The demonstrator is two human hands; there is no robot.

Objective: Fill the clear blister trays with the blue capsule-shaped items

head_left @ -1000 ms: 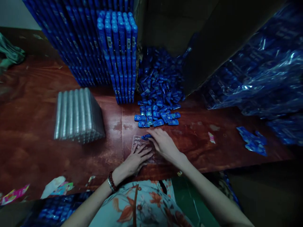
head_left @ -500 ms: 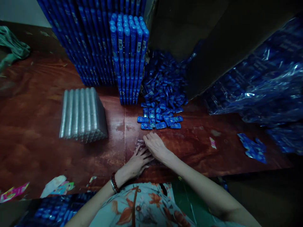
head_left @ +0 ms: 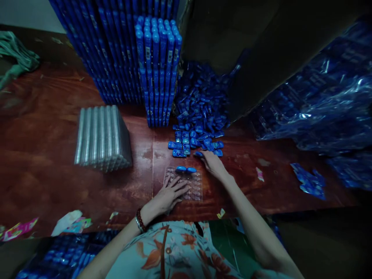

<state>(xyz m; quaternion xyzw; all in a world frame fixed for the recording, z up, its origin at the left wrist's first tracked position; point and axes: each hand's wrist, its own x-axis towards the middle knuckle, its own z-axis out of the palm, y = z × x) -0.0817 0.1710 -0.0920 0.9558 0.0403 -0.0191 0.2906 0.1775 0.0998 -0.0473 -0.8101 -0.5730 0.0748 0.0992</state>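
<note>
Single head-worn camera, looking forward and steeply down over own torso onto tabletop [head_left: 43, 155]. Close range: hands [head_left: 168, 193] near lower centre. Wide, distorted view; stacked blue packs [head_left: 157, 69] at far edge. No second view.

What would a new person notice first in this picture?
First, the tall blue stacks of filled trays at the back of the wooden table, with a loose heap of blue packets beside them. Nearer, the left hand rests on a clear tray holding two blue packets, while the right hand reaches into the heap's edge.
</note>
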